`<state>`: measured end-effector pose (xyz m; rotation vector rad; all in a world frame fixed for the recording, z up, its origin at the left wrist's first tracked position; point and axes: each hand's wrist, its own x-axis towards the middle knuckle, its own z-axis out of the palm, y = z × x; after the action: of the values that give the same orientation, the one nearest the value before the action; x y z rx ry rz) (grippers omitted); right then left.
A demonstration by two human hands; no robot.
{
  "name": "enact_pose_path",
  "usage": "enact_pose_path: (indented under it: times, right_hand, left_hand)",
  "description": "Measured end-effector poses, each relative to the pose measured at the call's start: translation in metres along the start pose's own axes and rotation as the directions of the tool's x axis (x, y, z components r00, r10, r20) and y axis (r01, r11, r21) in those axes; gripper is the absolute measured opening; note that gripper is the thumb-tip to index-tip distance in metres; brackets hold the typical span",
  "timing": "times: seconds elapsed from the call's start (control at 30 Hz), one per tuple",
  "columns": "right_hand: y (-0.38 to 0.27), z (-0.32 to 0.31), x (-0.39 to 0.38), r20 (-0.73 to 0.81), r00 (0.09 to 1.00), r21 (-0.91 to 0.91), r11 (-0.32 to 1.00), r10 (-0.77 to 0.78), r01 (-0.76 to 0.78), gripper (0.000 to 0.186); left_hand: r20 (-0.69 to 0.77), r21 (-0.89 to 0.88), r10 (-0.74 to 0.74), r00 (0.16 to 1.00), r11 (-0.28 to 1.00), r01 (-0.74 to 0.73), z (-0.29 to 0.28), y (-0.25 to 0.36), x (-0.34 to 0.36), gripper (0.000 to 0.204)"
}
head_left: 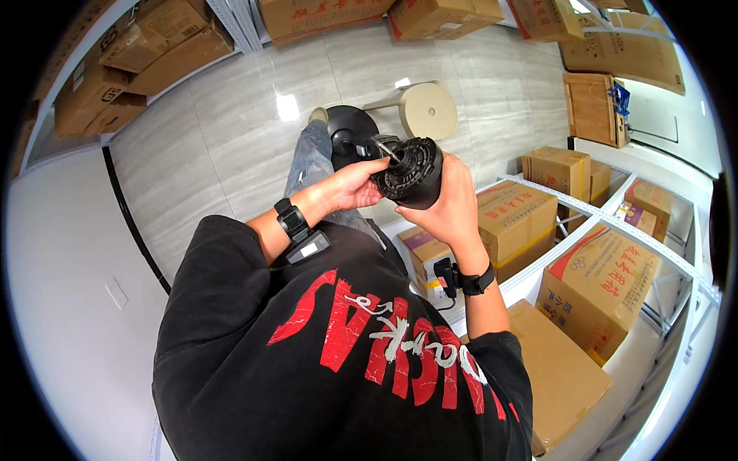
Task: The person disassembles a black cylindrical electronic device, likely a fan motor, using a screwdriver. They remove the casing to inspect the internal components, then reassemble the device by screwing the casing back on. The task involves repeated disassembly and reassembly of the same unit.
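Before my body, my right hand (pixel 452 201) wraps round the side of a black cylindrical housing (pixel 419 175) that looks like a fan motor. Its ridged round end, with a ring of slots, is turned up and to the left. A thin metal shaft or rod (pixel 386 148) juts out near that end. My left hand (pixel 358 184) is closed at the housing's left edge, thumb on the rim, its fingers partly hidden. Below on the floor stands a round black base (pixel 347 123), partly covered by the housing and my leg.
A beige round stool (pixel 427 111) stands on the tiled floor just beyond the housing. To the right, white shelving (pixel 615 209) holds several cardboard boxes (pixel 516 223). More boxes (pixel 165 38) fill shelves at the far left. A wooden cabinet (pixel 592 107) is by the right wall.
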<state>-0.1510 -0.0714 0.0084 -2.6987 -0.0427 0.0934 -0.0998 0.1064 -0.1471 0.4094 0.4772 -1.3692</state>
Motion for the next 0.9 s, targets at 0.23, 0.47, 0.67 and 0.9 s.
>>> enact_pose_path:
  times: [0.23,0.47,0.67,0.9]
  right_hand:
    - [0.0,-0.001,-0.002,0.015,1.0,-0.018,1.0,-0.021,0.021,0.104]
    - [0.005,-0.008,0.002,0.043,0.998,-0.016,0.998,-0.053,0.054,0.108]
    - [0.011,-0.009,0.004,0.043,0.995,-0.01,0.996,-0.09,0.091,0.109]
    - [0.014,-0.008,0.006,0.053,0.994,-0.009,0.996,-0.09,0.091,0.11]
  left_hand:
    - [-0.102,0.111,-0.012,0.995,0.994,0.023,0.003,0.002,-0.012,0.03]
    - [-0.09,0.701,-0.028,0.996,0.708,0.083,0.007,0.052,-0.019,0.034]
    - [0.121,0.757,0.326,0.938,0.581,-0.3,0.028,0.065,0.002,0.037]
    - [0.172,0.777,0.385,0.907,0.513,-0.365,0.034,0.071,0.029,0.042]
